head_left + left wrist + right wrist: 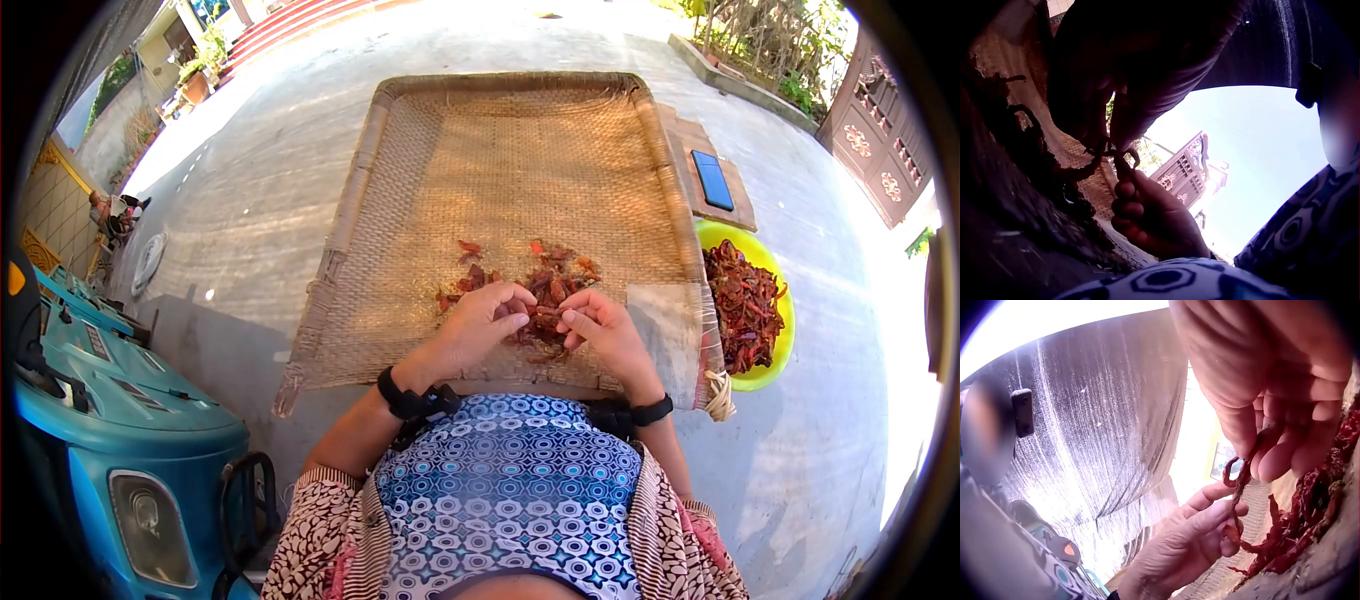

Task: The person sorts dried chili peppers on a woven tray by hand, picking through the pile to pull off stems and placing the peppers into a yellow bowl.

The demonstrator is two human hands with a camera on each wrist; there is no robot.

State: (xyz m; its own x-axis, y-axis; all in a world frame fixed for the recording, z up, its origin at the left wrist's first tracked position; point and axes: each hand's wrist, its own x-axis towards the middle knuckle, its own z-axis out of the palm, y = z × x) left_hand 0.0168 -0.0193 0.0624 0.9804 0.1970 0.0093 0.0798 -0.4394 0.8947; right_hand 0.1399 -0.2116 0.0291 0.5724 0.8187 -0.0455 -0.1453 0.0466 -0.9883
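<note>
Both hands meet over a pile of dried red chilies [548,300] near the front of a woven tray [500,160]. In the right wrist view, the right hand [1266,381] pinches the upper part of a thin dried chili [1242,481] between thumb and fingers. Below it, the left hand [1179,550] holds the lower part of the same shrivelled piece. The head view has the left hand [480,325] at the pile's left and the right hand [612,340] at its right, fingertips a short gap apart. The left wrist view is dark.
A yellow-green bowl [787,320] full of dried chilies stands right of the tray. Behind it, a blue phone [712,180] lies on a wooden board [742,212]. A teal vehicle [150,430] is at the left, and a person [112,212] sits in the left background.
</note>
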